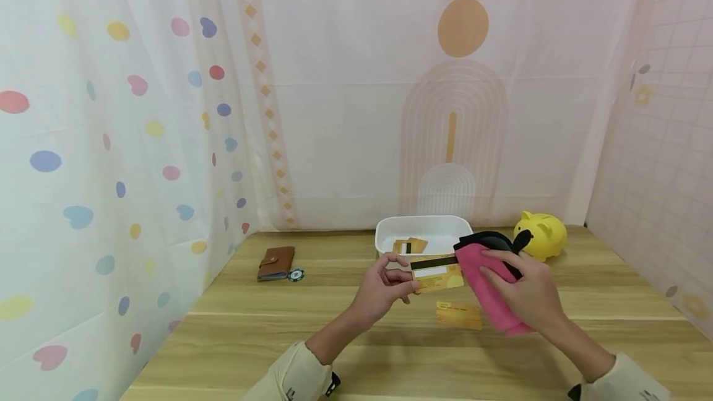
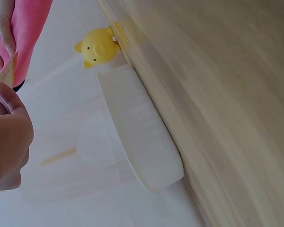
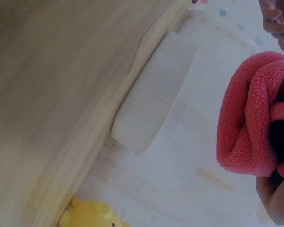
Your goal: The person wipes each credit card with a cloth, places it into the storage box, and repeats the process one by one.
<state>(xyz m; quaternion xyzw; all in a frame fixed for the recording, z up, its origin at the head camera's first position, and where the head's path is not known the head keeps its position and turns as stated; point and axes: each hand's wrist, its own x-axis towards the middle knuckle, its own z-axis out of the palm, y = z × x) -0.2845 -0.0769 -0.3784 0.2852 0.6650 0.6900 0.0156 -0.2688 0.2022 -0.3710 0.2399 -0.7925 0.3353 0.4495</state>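
Note:
In the head view my left hand point(image 1: 383, 286) pinches a yellow bank card point(image 1: 440, 282) at its left end. The card's black stripe and white signature strip face me. My right hand point(image 1: 531, 289) grips a folded pink plush cloth point(image 1: 490, 289) with black trim, and a black tab sticks out near the index finger. The cloth's edge meets the card's right end; whether they touch, I cannot tell. Below them a second yellow card point(image 1: 459, 315) lies flat on the table. In the right wrist view the cloth point(image 3: 246, 118) shows thick fleecy folds.
Behind the hands stands a white plastic tub point(image 1: 423, 226) holding several yellow cards point(image 1: 418, 245). A yellow piggy bank point(image 1: 548, 237) is at the back right. To the left lie a brown wallet point(image 1: 276, 263) and a poker chip point(image 1: 297, 275). Curtains border the wooden table point(image 1: 250, 327).

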